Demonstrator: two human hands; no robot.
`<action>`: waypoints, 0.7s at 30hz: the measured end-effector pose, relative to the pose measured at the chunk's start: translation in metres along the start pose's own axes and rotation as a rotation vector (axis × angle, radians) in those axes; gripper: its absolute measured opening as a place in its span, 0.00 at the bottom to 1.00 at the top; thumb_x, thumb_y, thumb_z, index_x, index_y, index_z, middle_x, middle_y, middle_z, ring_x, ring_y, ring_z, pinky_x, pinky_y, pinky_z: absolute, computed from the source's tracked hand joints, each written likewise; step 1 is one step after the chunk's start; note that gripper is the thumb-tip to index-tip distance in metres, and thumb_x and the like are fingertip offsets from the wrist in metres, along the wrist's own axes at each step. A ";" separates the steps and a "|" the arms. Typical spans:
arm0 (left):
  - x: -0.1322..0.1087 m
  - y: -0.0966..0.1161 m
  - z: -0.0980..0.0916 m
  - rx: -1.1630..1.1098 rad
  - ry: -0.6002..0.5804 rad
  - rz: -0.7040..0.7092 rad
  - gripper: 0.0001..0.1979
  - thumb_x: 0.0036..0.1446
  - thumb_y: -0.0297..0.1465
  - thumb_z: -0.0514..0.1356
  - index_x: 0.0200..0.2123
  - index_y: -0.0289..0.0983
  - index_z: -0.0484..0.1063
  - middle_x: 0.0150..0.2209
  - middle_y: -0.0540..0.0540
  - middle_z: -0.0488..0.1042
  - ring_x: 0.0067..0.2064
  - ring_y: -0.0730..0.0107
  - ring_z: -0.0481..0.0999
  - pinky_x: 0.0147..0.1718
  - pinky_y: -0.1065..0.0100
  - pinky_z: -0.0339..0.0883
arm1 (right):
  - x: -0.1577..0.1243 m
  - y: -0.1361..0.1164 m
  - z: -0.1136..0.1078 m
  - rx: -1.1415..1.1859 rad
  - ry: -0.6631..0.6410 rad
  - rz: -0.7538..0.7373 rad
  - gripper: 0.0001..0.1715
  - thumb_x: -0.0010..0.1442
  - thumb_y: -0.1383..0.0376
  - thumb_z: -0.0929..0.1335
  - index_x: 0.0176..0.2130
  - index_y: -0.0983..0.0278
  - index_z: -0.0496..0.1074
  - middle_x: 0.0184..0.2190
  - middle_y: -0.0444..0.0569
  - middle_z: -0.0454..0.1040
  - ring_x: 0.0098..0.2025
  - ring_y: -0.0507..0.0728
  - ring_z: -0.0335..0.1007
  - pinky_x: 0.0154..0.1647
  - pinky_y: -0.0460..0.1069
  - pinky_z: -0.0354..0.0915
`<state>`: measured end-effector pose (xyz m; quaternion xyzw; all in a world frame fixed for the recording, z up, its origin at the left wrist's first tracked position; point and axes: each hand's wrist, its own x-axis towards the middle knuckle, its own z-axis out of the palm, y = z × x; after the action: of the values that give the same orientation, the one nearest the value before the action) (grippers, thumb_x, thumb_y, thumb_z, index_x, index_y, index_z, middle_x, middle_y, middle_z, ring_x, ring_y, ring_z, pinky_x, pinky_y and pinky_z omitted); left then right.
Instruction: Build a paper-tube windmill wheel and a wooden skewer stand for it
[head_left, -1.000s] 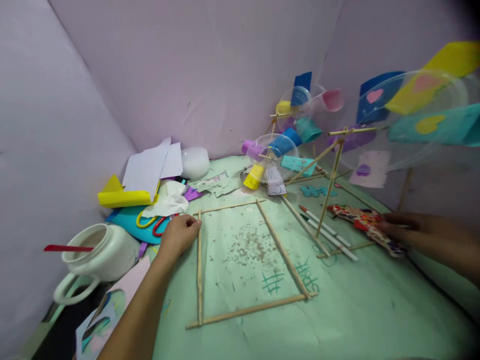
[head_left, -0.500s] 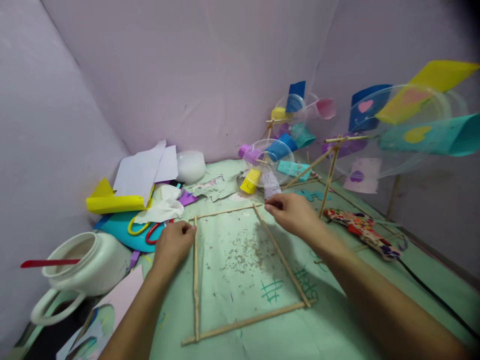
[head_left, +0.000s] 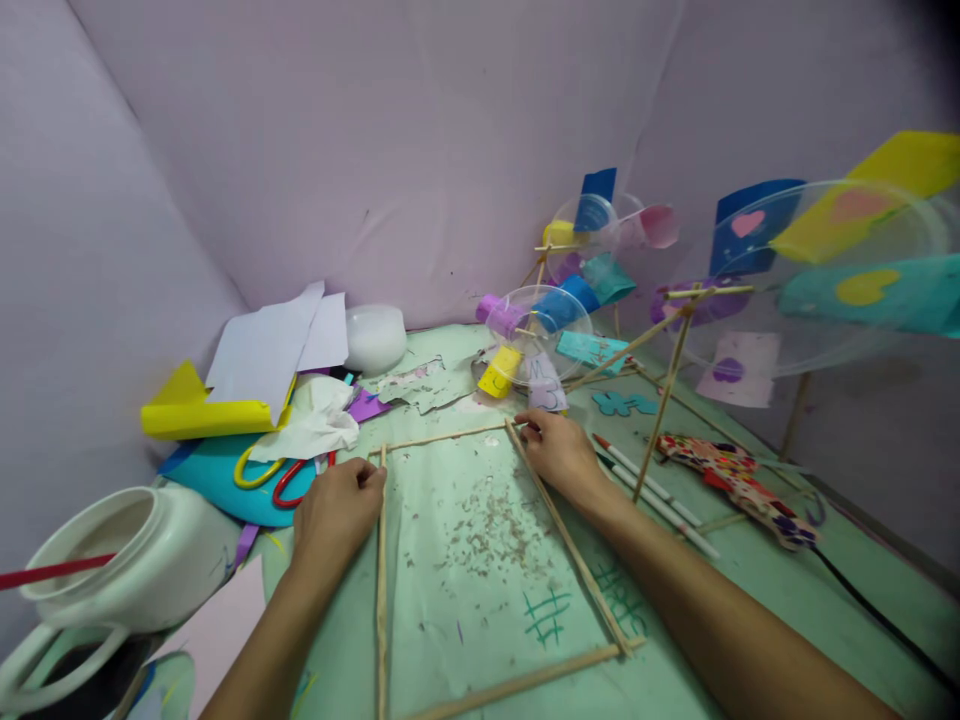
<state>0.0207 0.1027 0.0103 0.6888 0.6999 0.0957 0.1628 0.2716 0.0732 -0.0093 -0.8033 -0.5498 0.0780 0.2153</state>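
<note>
On the green sheet lies a four-sided frame made of a left wooden stick (head_left: 382, 590), a right wooden stick (head_left: 574, 545), a thinner far stick (head_left: 442, 438) and a near stick (head_left: 525, 683). My left hand (head_left: 337, 515) is closed, its fingertips pinching at the left stick close to the far-left corner. At the far-right corner, my right hand (head_left: 559, 458) has its fingers pressed together against the right stick's end. Fingers partly hide both contact points.
Pinwheel models with plastic discs (head_left: 551, 325) and a patterned glue gun (head_left: 739, 490) stand right and behind. Two pens (head_left: 660, 500) lie near my right forearm. Scissors (head_left: 281, 480), crumpled tissue (head_left: 319, 410), paper sheets (head_left: 262, 340) and a white pot (head_left: 142, 550) crowd the left.
My right hand has moved left and slightly down to the frame's far-right corner, uncovering the pens. My left hand stays at the left stick while the view shifts slightly.
</note>
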 end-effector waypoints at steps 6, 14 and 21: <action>-0.001 0.005 -0.002 0.035 -0.031 -0.057 0.14 0.52 0.41 0.48 0.25 0.43 0.70 0.32 0.47 0.76 0.38 0.56 0.73 0.28 0.65 0.57 | -0.001 0.000 0.004 0.003 0.004 -0.002 0.15 0.58 0.65 0.62 0.38 0.59 0.77 0.38 0.48 0.79 0.41 0.59 0.73 0.34 0.48 0.59; 0.008 -0.006 0.004 -0.124 0.067 -0.020 0.12 0.51 0.39 0.50 0.28 0.41 0.71 0.32 0.47 0.76 0.37 0.59 0.73 0.31 0.66 0.60 | 0.002 0.002 0.009 0.010 0.025 -0.016 0.17 0.60 0.65 0.61 0.45 0.62 0.74 0.45 0.51 0.76 0.44 0.60 0.70 0.36 0.49 0.59; 0.005 -0.002 0.009 -0.168 0.113 -0.049 0.11 0.50 0.40 0.53 0.28 0.44 0.73 0.30 0.50 0.76 0.35 0.62 0.74 0.31 0.67 0.60 | -0.003 0.001 0.005 0.074 0.017 0.001 0.13 0.59 0.63 0.63 0.39 0.62 0.75 0.37 0.49 0.78 0.38 0.58 0.71 0.32 0.48 0.57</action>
<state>0.0219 0.1071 0.0003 0.6487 0.7142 0.1888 0.1826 0.2693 0.0713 -0.0141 -0.7956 -0.5445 0.0917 0.2495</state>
